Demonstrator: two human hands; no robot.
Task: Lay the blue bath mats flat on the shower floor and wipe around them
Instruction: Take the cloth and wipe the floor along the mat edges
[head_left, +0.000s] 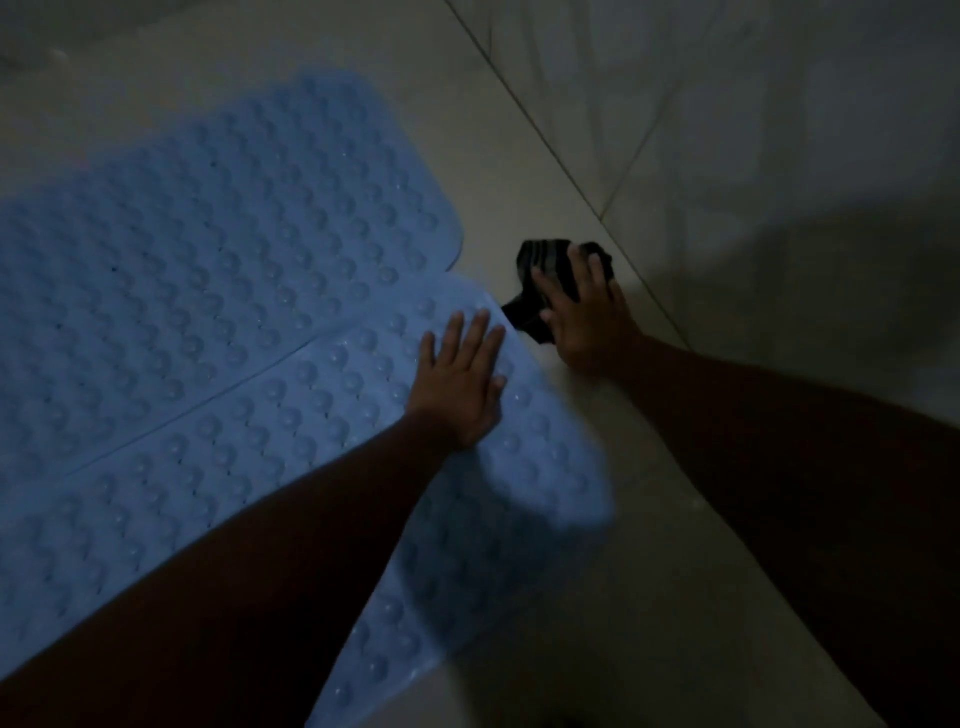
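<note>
Rubbery blue bath mats (208, 249) look floppy, best handled by edges; left grip (460, 392) presses flat, right grip (587, 322) spread on striped cloth (551, 260).

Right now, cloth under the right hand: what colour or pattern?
The cloth is black with faint grey stripes; head view, though the light is dim.

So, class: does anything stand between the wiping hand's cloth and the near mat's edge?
Nothing visible: the right hand presses the dark cloth on bare floor tile beside the near mat, which the left hand holds flat.
</note>
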